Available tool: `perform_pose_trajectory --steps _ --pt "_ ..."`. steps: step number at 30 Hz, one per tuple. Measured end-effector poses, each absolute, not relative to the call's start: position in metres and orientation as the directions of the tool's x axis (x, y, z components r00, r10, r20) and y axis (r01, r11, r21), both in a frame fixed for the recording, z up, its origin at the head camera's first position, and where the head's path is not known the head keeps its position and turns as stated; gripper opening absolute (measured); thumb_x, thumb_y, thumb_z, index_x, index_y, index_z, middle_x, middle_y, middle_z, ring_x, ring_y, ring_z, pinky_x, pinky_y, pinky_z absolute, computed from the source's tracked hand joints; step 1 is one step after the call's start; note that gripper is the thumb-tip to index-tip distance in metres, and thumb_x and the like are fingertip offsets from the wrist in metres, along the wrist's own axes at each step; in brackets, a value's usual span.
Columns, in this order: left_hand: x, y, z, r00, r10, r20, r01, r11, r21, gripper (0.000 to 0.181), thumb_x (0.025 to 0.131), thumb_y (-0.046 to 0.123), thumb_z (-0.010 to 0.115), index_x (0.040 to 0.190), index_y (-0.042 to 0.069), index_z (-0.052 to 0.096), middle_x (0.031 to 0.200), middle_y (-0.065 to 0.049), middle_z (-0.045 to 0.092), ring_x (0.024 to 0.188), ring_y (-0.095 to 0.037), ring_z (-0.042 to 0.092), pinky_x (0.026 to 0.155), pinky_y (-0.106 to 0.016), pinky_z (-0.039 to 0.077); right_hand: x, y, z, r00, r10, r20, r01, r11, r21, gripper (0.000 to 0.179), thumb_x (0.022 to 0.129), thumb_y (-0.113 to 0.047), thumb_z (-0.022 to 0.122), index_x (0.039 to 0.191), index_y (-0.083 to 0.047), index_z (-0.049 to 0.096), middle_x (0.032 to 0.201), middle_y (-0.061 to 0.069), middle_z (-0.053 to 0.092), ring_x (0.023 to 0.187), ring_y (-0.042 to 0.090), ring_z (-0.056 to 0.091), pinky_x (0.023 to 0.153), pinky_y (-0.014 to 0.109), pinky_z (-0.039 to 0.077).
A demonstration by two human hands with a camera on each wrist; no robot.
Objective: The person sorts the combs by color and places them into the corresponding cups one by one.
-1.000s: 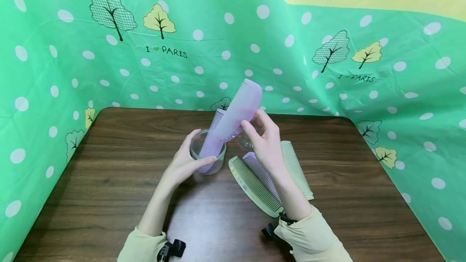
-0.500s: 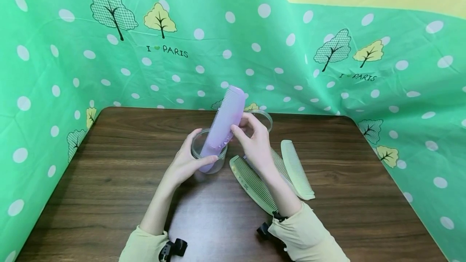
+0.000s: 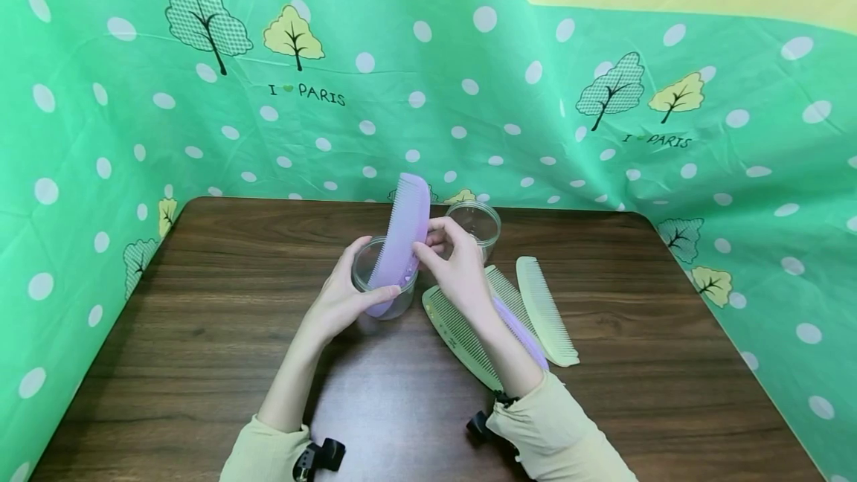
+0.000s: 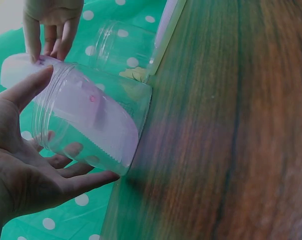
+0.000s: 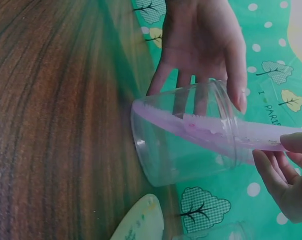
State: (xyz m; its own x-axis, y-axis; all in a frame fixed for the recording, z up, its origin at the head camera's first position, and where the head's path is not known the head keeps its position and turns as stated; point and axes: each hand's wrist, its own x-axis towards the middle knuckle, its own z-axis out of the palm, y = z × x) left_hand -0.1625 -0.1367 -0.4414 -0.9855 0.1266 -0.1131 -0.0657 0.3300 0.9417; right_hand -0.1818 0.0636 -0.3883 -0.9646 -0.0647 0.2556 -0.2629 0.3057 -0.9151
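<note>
In the head view my left hand point(image 3: 341, 292) wraps a clear round jar point(image 3: 404, 305), thumb across the near side of its rim, fingers on the far side. My right hand point(image 3: 458, 262) pinches a lilac comb point(image 3: 406, 218) between thumb and fingers. The comb's lower end is inside the jar, and its upper part leans up out of the mouth. From the right wrist view, another lilac comb point(image 5: 161, 120) shows through the wall, beside the held one. The left wrist view shows the jar's base at the tabletop, with the left fingers spread along its side.
A second clear jar point(image 3: 477, 220) stands behind my right hand. Right of the jars lie a curved green comb point(image 3: 462, 337), a lilac comb point(image 3: 524, 335) partly under my forearm, and a pale green comb point(image 3: 545, 311). Polka-dot cloth point(image 3: 375, 110) hangs behind the wooden table point(image 3: 201, 333).
My right hand has moved left and down, bringing the lilac comb from above the rim into the jar. The second jar has come into fuller view. My left hand has stayed on its jar.
</note>
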Motion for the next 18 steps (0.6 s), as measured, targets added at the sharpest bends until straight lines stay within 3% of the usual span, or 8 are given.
perform_pose_trajectory --steps 8,18 --pt "-0.163 -0.136 -0.441 -0.986 0.127 -0.104 -0.056 0.330 0.942 0.100 0.079 0.042 0.087 0.159 0.033 0.027 0.164 -0.004 0.036 0.148 -0.031 0.039 0.118 -0.059 0.034 -0.184 0.064 -0.398 -0.974 -0.037 0.225 -0.215 0.469 -0.856 0.021 0.086 -0.008 0.082 0.104 -0.008 0.071 0.086 0.009 0.072 0.074 0.014 0.066 0.065 0.019 0.050" --pt "-0.162 -0.136 -0.443 -0.987 0.135 -0.092 -0.044 0.321 0.946 0.097 0.081 0.038 0.086 0.158 0.032 0.028 0.164 -0.008 0.036 0.147 -0.032 0.041 0.118 -0.058 0.034 -0.184 0.066 -0.403 -0.977 -0.042 0.207 -0.196 0.542 -0.817 0.032 0.083 -0.009 0.085 0.109 -0.013 0.067 0.084 0.004 0.071 0.073 0.012 0.064 0.067 0.022 0.051"
